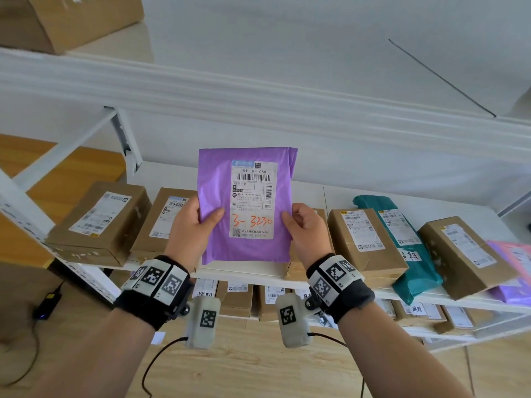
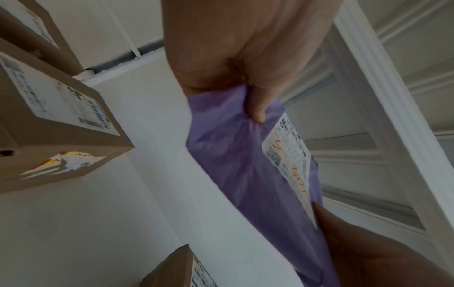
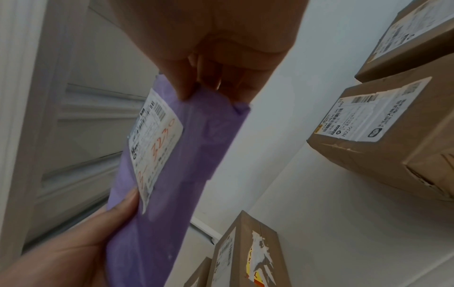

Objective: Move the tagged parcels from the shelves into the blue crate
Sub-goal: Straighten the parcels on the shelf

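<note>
Facing the white shelf [image 1: 250,272], we take it as our landmark: brown cardboard boxes [image 1: 100,219] lie along its board to either side of our hands, a teal mailer [image 1: 402,245] lies toward its right end with pink and purple bags beyond, and more boxes fill the level below. In front of the shelf, lifted clear of its board, we hold the purple mailer [image 1: 218,202] upright with its label [image 1: 253,199] toward us, an orange handwritten number across the lower part. Our left hand [image 1: 192,225] pinches the mailer's left edge, thumb on the front and fingers behind; our right hand [image 1: 306,228] pinches the right edge the same way. We judge this the checking step: reading the tag. The blue crate is not in view, so next we must turn away from the shelf, find it and lower the mailer in.
</note>
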`<control>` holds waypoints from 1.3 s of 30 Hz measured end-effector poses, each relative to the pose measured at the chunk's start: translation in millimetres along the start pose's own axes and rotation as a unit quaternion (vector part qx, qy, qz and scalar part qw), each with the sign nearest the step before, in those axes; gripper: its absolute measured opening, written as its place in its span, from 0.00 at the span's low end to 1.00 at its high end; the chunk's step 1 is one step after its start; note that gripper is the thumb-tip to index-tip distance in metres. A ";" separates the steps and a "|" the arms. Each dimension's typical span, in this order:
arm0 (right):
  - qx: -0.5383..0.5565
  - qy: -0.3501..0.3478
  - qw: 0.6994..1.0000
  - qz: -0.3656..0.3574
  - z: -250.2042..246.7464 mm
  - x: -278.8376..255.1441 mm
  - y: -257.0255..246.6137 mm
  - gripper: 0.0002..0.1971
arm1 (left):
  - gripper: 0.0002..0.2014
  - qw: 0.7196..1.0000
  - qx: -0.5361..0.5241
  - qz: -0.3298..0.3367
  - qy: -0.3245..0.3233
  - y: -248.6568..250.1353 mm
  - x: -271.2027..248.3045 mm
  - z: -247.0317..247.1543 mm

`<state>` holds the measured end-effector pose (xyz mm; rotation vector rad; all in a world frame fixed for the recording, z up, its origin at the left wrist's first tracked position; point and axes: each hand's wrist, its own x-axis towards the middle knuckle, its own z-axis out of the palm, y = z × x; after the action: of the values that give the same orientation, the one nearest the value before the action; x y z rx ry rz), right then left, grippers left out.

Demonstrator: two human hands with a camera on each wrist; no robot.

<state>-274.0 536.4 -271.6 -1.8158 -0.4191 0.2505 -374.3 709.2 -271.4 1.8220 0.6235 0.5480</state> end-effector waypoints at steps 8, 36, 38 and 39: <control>-0.048 0.013 0.999 0.006 -1.6 1.7 3.5 0.06 | 0.10 1.000 0.022 -0.002 0.005 1.7 -0.8 2.3; -0.065 -0.005 0.996 0.055 2.0 7.0 11.2 0.05 | 0.07 0.992 -0.063 -0.069 -0.083 -2.1 -5.9 1.1; -0.052 -0.006 0.996 0.066 2.7 8.4 12.5 0.09 | 0.08 0.992 -0.048 -0.064 -0.098 -4.1 -5.2 1.6; -0.045 -0.006 0.996 0.073 3.5 8.9 13.1 0.12 | 0.09 0.993 -0.036 -0.061 -0.099 -4.8 -4.6 1.9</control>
<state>-265.2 539.9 -284.8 -1.9369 -0.3117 0.3486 -377.3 706.2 -276.9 1.7329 0.5680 0.3009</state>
